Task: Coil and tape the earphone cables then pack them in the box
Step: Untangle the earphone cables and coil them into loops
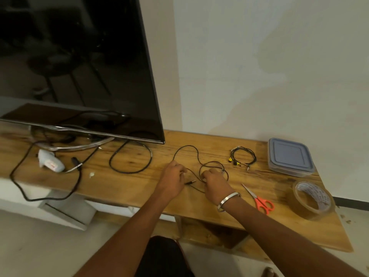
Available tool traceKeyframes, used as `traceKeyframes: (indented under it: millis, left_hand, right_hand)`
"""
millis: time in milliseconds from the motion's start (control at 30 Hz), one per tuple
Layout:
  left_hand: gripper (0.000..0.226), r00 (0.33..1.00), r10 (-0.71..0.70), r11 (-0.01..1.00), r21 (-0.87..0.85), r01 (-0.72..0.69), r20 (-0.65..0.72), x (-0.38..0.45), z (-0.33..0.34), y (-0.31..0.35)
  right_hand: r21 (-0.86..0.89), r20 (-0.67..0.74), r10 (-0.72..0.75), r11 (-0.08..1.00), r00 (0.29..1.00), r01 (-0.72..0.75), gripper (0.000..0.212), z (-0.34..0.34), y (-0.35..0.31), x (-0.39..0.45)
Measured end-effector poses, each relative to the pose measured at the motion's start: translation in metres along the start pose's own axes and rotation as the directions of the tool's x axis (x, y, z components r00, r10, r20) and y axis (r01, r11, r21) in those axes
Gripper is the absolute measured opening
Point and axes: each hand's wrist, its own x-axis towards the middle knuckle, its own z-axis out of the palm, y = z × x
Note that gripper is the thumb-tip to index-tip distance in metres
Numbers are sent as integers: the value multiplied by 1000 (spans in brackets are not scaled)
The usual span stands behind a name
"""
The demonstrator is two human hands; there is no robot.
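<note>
A thin black earphone cable point(196, 154) lies partly looped on the wooden table point(129, 184). My left hand point(174, 176) pinches one stretch of it. My right hand point(214, 180), with a metal bangle on the wrist, grips a small coil of the same cable. The cable's jack plug point(190, 182) rests between my hands. A second earphone point(242, 157), coiled, with yellow buds, sits further right. At the right end stand a clear plastic box with a blue-grey lid point(289, 156), shut, a roll of brown tape point(312, 199) and orange-handled scissors point(259, 199).
A large dark TV point(79, 66) on a curved metal stand fills the left. A thick black power cable point(130, 158) loops beneath it and trails off the table's front edge. A white glue gun point(51, 161) lies at the left. A wall backs the table.
</note>
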Motion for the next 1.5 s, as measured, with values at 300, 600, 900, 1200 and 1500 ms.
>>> traceKeyframes:
  millis: [300,600,900,1200,1500]
  left_hand:
    - [20,998,-61,993,-96,64,27,-17,-6,-34]
    - [23,998,-47,986,-160,53,45,-24,-6,-48]
    - [23,996,-60,986,-151,70,69,-33,-6,-35]
    - [21,991,-69,977,-211,44,-112,-38,-12,-21]
    - [21,979,127,947,-273,-168,-162,-23,-27,21]
  right_hand:
    - [-49,-43,-57,997,997,55,33,23,-17,14]
    - [-68,-34,-57,996,998,54,20,36,-24,27]
    - [98,-101,-102,989,990,112,18,18,-23,30]
    - [374,-302,15,921,953,104,17,-9,-32,17]
    - [640,-241,8,753,970,153,23,-33,-32,-2]
